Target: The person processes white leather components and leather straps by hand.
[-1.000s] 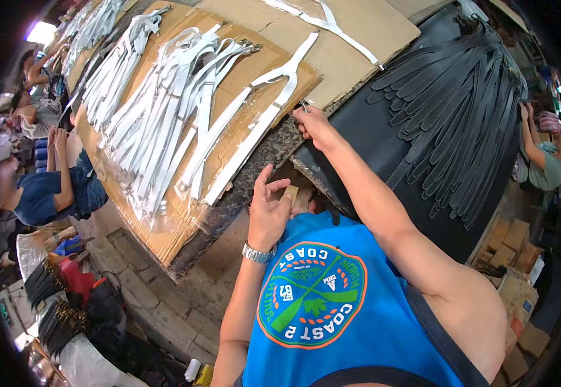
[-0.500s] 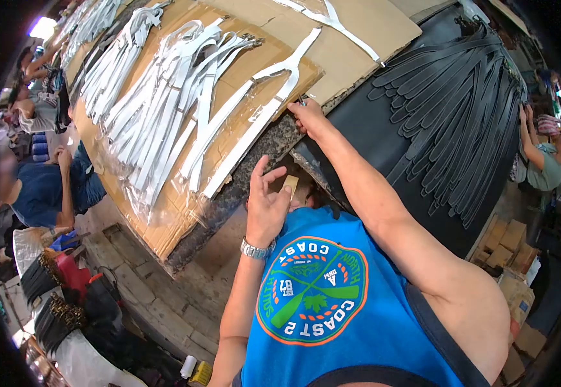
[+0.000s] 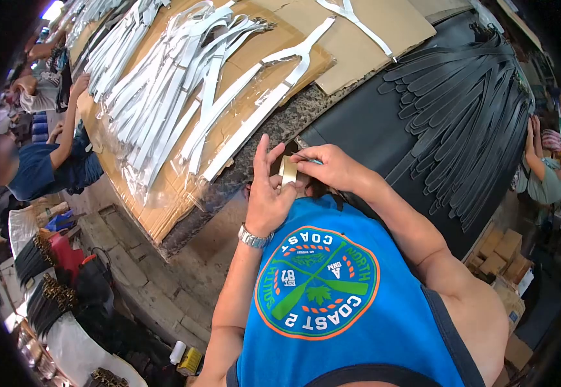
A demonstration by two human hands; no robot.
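My left hand, with a metal watch on the wrist, holds a small yellowish roll of tape between thumb and fingers in front of my chest. Its other fingers stretch upward. My right hand is closed in a pinch at the roll's upper right edge. A thin dark thing shows at its fingertips, too small to name. Just beyond my hands, white Y-shaped suspenders lie flat on a cardboard sheet, beside a large pile of white suspenders with clear plastic film around it.
A fan of black straps lies on the black surface at right. People work at the left and far right. Boxes stand at lower right. Bundles of black straps with brass-coloured clips are at lower left.
My right hand has drawn back from the cardboard's edge to the tape roll in my left hand. The person at left has raised an arm toward the white straps.
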